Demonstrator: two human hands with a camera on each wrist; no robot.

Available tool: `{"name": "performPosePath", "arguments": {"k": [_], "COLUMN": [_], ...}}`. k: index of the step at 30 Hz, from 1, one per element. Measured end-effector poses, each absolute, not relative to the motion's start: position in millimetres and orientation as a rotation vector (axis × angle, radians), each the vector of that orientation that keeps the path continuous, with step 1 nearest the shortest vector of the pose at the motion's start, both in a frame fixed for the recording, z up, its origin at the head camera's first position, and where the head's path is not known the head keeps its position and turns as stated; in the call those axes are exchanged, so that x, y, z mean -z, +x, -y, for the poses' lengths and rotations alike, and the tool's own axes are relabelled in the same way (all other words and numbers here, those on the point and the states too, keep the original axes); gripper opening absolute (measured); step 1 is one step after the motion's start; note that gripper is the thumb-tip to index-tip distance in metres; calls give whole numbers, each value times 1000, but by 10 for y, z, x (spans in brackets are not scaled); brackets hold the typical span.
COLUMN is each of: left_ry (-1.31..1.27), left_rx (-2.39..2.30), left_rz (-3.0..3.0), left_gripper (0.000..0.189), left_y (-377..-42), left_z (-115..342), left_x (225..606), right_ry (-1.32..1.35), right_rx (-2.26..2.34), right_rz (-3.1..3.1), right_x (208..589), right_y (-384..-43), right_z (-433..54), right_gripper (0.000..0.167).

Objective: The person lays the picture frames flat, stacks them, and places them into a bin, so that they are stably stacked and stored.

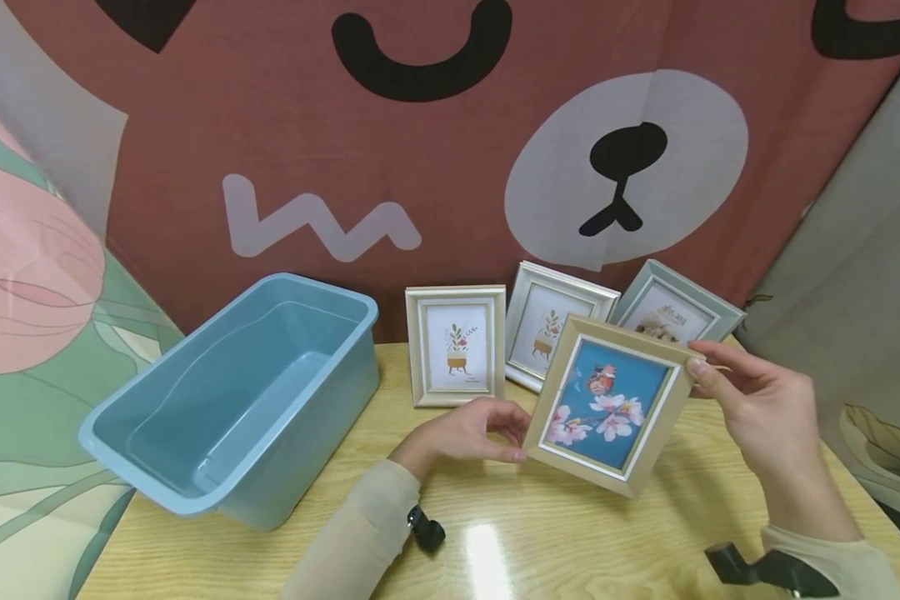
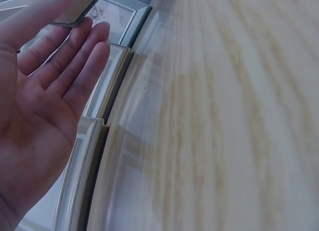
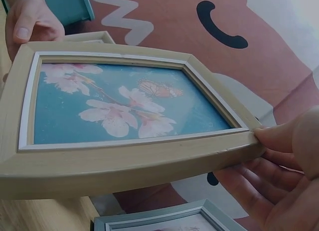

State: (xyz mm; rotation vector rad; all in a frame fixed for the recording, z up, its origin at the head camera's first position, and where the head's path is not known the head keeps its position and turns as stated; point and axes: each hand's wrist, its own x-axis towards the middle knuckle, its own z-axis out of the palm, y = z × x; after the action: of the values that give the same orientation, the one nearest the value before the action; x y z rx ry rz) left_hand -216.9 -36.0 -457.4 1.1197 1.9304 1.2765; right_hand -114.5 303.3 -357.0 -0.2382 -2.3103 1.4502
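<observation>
Head view: both of my hands hold a tan, rectangular, wood-look picture frame (image 1: 607, 404) with a white inner border. Its picture shows pink blossoms and a small orange winged figure against blue. The frame tilts to one side and appears raised above the pale wood-grain bench (image 1: 555, 550), right of centre.

At the frame's upper right corner, my right hand (image 1: 768, 408) grips it, thumb on the front and fingers behind. At the lower left corner, my left hand (image 1: 461, 432) pinches more lightly, its fingers fairly straight, as the left wrist view shows.

Behind stand three more frames: a cream-and-gold rectangular one (image 1: 456, 346) with a potted-plant picture, nearly upright; a silver-white rectangular one (image 1: 547, 325) with a similar picture, tilted; and a grey-green rectangular one (image 1: 663, 308), also tilted. The tan frame partly covers the last two. To my left sits a deep blue plastic tub (image 1: 337, 417), well apart from it.

I judge the step in hand to be steadying and turning the tan frame between two corners. The next move calls for a firm right-hand pinch, a level frame and enough room not to knock those behind.
</observation>
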Motion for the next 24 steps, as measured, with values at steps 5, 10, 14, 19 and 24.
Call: {"name": "performPosePath", "arguments": {"k": [5,10,14,19,24], "left_ry": [1095,1082,1066,1005,933], "left_rx": [-1277,-1317,-1363,-1438,-1503], "left_rz": [-1956,-1968,-1981,-2002,-2022], "left_gripper": [35,35,37,37,37], "left_y": [-2146,-2133,-2119,-2088,-2070], "left_z": [393,459,517,590,669], "left_x": [4598,4632,4640,4635,4649], "right_ry": [-145,-69,-75,-63,23], "right_rx": [-1415,-1384,-1388,-1418,-1447], "right_rz": [2316,2315,2343,2357,2369], "right_x": [3605,3643,3664,3702,3750], "right_y": [-1170,-1196,-1205,-1214,-1193], "right_z": [-3024,-2991,-2979,-2948,-2952], "right_gripper": [31,32,35,38,38]}}
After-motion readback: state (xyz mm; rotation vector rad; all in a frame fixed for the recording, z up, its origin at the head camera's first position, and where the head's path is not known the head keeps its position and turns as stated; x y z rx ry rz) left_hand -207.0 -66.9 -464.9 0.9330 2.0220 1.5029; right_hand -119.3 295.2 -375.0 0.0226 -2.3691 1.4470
